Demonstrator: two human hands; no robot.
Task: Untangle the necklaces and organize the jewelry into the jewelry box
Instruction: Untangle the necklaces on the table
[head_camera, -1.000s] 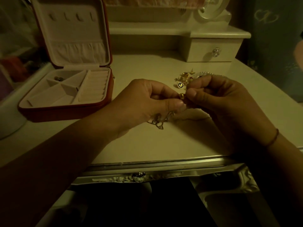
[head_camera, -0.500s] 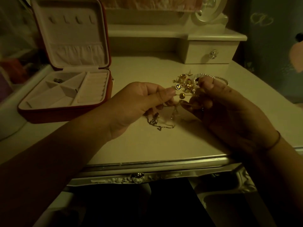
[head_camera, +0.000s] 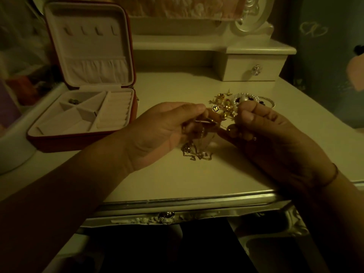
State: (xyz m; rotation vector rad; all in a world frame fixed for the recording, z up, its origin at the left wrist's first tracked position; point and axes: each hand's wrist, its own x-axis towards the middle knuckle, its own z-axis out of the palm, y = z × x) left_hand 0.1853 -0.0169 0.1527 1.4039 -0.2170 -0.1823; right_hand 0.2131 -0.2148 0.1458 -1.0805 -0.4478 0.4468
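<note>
Gold-coloured tangled necklaces hang between your two hands above the cream dressing table. Their lower loops lie bunched on the tabletop just below your left hand. That hand has its fingers curled, with thumb and forefinger pinching a strand of the chain. Your right hand is likewise curled, its thumb and fingertips closed on the chain beside a round gold bead. The dim light hides exactly how the strand runs through those fingers. A thin cord band circles your right wrist.

Locate the loose jewelry pile just beyond your fingertips. It holds gold pieces, a small dark disc with a butterfly mark and a pearl bracelet, all touching one another.

Locate the red jewelry box at the left, well apart from the pile, with its lid standing open. The pale lining is divided into angled compartments, with a ring-roll strip along the right side. One small dark item sits in the rear-left compartment. A small drawer unit with a clear knob stands at the rear right of the table.
</note>
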